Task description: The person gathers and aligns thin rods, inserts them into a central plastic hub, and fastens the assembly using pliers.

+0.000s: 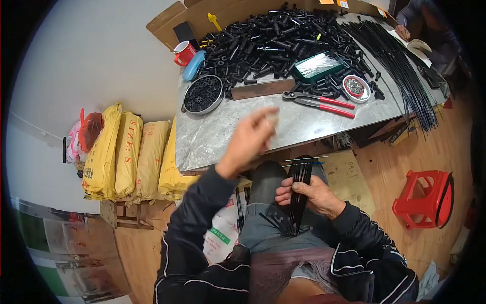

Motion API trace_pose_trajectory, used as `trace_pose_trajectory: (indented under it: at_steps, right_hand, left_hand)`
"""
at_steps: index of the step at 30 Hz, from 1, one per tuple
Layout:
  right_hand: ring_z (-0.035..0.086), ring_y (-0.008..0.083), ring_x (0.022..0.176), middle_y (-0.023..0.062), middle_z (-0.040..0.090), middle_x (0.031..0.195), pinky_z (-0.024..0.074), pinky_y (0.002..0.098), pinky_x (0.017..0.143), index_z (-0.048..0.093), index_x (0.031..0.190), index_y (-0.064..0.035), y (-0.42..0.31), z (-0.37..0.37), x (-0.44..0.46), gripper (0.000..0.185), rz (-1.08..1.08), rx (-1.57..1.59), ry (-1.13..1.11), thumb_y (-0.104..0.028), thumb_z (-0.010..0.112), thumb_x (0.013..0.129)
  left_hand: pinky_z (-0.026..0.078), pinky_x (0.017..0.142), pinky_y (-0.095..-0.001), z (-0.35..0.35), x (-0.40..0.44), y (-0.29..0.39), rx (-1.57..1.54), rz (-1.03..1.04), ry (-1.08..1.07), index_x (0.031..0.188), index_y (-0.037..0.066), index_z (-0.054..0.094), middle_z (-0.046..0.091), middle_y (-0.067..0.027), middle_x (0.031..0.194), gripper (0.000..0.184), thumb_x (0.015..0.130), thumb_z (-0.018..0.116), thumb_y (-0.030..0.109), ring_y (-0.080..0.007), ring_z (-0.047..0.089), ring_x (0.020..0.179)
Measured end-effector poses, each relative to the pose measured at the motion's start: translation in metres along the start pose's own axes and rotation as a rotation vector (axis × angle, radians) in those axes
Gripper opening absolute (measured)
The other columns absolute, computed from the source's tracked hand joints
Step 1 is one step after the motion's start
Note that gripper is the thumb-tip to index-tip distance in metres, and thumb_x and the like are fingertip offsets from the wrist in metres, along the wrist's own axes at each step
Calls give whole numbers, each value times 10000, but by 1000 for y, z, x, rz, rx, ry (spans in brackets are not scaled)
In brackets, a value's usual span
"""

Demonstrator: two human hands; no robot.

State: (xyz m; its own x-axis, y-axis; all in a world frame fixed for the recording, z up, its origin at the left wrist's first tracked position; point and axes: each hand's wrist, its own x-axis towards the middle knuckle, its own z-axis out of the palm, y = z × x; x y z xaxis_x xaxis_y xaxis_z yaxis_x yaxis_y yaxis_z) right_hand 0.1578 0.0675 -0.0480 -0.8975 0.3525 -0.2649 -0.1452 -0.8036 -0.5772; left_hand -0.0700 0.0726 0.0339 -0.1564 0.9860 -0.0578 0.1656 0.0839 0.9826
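My left hand (249,142) is raised over the front edge of the grey table (202,147). Its fingers look bent but are smeared by motion, so I cannot make out whether they hold anything. Above my lap, my right hand (316,196) is closed around a bundle of thin black rods (299,202), thumb across the front. A few thin pale strands lie crosswise at the bundle's upper end. On the table beyond my left hand are red-handled pliers (329,105), a metal bar (263,89) and a round dish of small black rings (203,95).
A heap of black tubular parts (273,43) covers the table's back. Nearby are a green tray of pale needles (319,66), a white dish (356,88), a red mug (185,52) and long black rods (400,66). Yellow sacks (129,154) stand left, a red stool (424,199) right. Another person's hand (403,33) shows top right.
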Motion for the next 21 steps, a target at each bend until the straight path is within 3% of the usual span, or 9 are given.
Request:
trace_pose_trajectory:
  at_steps: [3, 5, 6, 8, 11, 15, 17, 18, 21]
  right_hand:
    - [633, 345, 1010, 245, 607, 1104, 533, 459, 891, 507, 1182, 63, -2, 1, 7, 336, 21, -2, 16, -172, 566, 948]
    - [631, 364, 1012, 252, 606, 1100, 526, 485, 900, 514, 1172, 60, -3, 0, 11, 316, 26, -2, 31, -154, 566, 945]
    - [631, 363, 1011, 252, 606, 1099, 527, 482, 899, 514, 1171, 63, -4, 0, 12, 314, 25, -12, 35, -154, 559, 949]
    - [632, 363, 1010, 252, 607, 1098, 528, 479, 899, 514, 1170, 65, -5, -3, 13, 312, 24, -16, 49, -155, 553, 953]
    - [635, 356, 1005, 250, 611, 1090, 532, 471, 889, 517, 1168, 62, -8, -9, 14, 308, 9, -7, 55, -164, 542, 960]
    - [646, 325, 985, 226, 630, 1069, 534, 427, 870, 523, 1169, 49, -13, -14, 16, 310, -5, -21, 52, -184, 537, 964]
    - [651, 313, 974, 217, 638, 1061, 534, 408, 862, 526, 1169, 44, -13, -15, 18, 311, -5, -18, 52, -190, 539, 964]
    - [655, 304, 963, 212, 644, 1055, 533, 394, 856, 531, 1166, 41, -13, -17, 19, 310, 3, -20, 45, -193, 541, 963]
    - [661, 289, 943, 204, 653, 1045, 532, 375, 843, 541, 1158, 38, -13, -17, 21, 310, 9, -27, 39, -202, 548, 960]
  left_hand:
    - [505, 660, -311, -34, 88, 7, 561, 305, 233, 1100, 27, 662, 666, -68, 789, 329, 846, 635, 236, -152, 628, 707]
    - [519, 689, -378, -39, 136, 3, 846, 342, 344, 1058, 31, 676, 680, -144, 816, 323, 787, 637, 201, -279, 670, 783]
    - [519, 689, -378, -42, 156, -3, 842, 345, 335, 1058, 31, 676, 680, -144, 816, 323, 787, 637, 201, -279, 670, 783]
    - [522, 722, -434, -43, 182, -9, 1238, 247, 278, 1000, 52, 687, 674, -208, 876, 281, 751, 604, 151, -363, 659, 834]
    - [542, 695, -458, -38, 197, -9, 1448, 256, 271, 843, 37, 682, 686, -194, 854, 166, 752, 565, 112, -367, 675, 801]
    - [530, 606, -427, -56, 198, 2, 1003, 334, 533, 924, 68, 628, 678, -210, 837, 169, 801, 547, 151, -329, 680, 696]
    - [497, 538, -373, -72, 190, 28, 74, -182, 249, 1061, 131, 589, 665, -149, 796, 224, 849, 530, 167, -264, 655, 636]
    - [479, 519, -320, -94, 193, 15, -312, -184, 28, 1150, 143, 535, 624, -73, 761, 275, 877, 545, 177, -220, 615, 607]
    - [496, 569, -327, -78, 176, 11, -542, 12, 58, 1153, 99, 522, 613, -78, 803, 279, 890, 552, 185, -234, 621, 668]
